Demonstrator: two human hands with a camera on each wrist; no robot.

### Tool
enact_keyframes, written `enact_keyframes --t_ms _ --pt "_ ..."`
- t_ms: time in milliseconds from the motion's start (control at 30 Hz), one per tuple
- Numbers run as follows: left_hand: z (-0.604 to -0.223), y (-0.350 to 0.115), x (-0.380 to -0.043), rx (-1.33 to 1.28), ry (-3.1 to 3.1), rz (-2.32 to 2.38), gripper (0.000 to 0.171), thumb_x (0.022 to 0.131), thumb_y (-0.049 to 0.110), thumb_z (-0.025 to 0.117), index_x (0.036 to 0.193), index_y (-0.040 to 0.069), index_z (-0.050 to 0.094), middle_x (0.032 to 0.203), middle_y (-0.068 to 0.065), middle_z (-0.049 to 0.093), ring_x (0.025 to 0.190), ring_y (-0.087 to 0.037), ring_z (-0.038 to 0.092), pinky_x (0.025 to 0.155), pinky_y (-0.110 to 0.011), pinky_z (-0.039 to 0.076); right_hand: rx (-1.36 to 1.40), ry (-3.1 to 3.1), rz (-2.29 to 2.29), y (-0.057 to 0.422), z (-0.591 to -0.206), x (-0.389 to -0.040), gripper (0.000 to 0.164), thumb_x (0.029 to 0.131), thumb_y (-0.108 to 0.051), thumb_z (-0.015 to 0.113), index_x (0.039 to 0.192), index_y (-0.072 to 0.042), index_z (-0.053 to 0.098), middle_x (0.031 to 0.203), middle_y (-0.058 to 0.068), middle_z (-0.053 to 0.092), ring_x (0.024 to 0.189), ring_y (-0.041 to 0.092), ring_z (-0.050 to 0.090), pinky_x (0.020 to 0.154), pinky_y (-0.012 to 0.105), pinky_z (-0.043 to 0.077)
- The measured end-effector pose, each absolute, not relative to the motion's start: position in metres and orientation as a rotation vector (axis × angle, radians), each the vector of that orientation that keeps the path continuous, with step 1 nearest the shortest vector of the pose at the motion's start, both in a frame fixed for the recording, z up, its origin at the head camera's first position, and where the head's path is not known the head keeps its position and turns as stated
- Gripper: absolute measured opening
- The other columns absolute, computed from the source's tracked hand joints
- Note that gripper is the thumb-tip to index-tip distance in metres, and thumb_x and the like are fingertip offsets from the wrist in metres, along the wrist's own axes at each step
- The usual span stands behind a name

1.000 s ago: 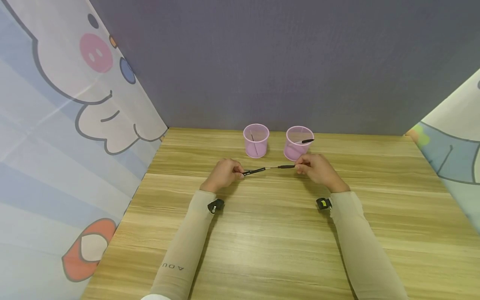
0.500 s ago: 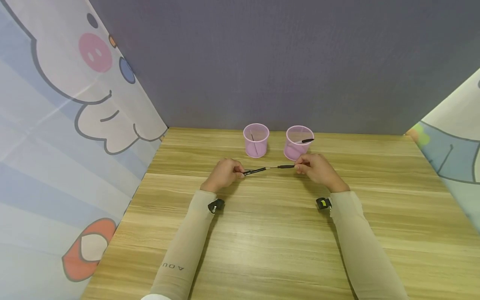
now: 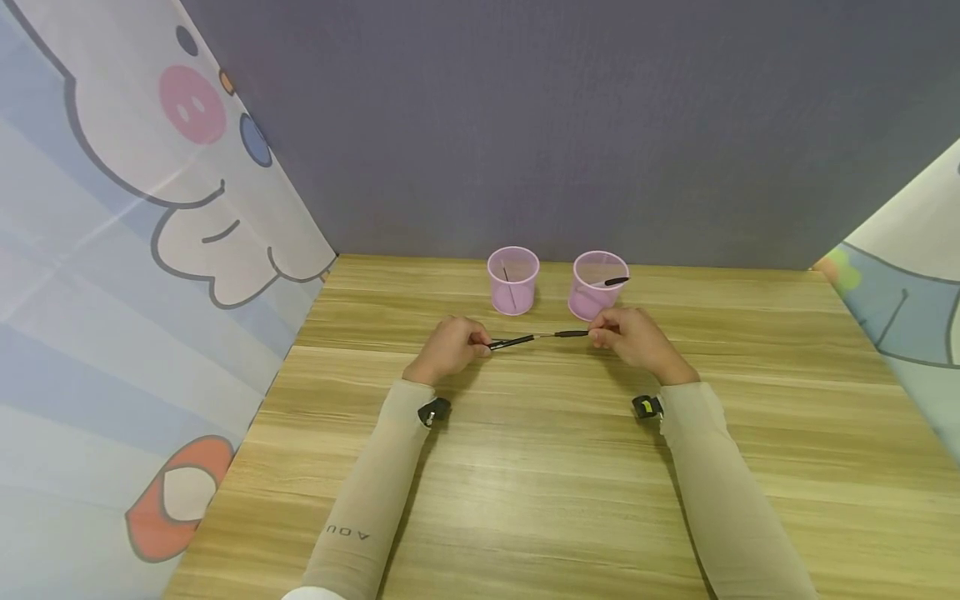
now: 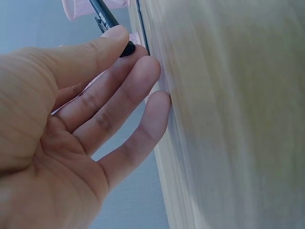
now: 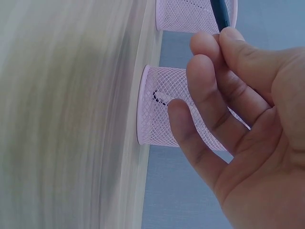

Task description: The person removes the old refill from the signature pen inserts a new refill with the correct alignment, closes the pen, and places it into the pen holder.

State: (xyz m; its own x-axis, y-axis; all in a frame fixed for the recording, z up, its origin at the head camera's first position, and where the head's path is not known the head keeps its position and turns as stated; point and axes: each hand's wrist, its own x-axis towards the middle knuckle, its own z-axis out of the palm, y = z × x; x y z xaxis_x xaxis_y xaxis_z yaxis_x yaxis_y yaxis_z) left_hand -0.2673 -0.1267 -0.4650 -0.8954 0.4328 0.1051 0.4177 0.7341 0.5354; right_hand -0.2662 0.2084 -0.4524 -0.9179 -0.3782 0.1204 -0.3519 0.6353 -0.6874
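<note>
My left hand [image 3: 450, 346] pinches a black pen barrel with a clip [image 3: 513, 342] between thumb and index finger, the other fingers loosely bent. My right hand [image 3: 633, 340] pinches a slim black pen piece [image 3: 572, 333] by its right end. A thin pale rod [image 3: 545, 335] joins the two pieces, nearly in one line, low over the wooden table. In the left wrist view the barrel [image 4: 106, 16] slants up from the thumb; the right wrist view shows the dark pen piece [image 5: 219, 13] at the right fingertips.
Two pink mesh pen cups stand behind my hands. The left cup [image 3: 513, 298] holds a thin dark stick [image 3: 509, 283]; in the right cup [image 3: 583, 304], close behind my right fingers, a black-ended pen piece [image 3: 617, 282] leans over the rim. A grey panel [image 3: 562, 125] rises behind the table.
My left hand and the barrel have shifted slightly right, and the pale rod showing between the two pieces has become a little shorter. My right hand stays almost still.
</note>
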Motion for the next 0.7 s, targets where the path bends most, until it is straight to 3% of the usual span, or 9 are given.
enact_keyframes --t_ms 700 --pt "-0.4651 -0.1255 -0.2677 0.731 2.924 0.847 0.005 0.087 0.013 0.081 0.091 0.010 0.079 0.085 -0.002 0.077 0.078 -0.013 0.069 0.080 -0.032 0.057 -0.668 2.801 -1.162 0.2067 -0.4538 -0.2665 0.008 0.097 -0.008 0.069 0.092 -0.001 0.070 0.082 0.008 0.070 0.077 0.017 0.063 0.066 0.022 0.053"
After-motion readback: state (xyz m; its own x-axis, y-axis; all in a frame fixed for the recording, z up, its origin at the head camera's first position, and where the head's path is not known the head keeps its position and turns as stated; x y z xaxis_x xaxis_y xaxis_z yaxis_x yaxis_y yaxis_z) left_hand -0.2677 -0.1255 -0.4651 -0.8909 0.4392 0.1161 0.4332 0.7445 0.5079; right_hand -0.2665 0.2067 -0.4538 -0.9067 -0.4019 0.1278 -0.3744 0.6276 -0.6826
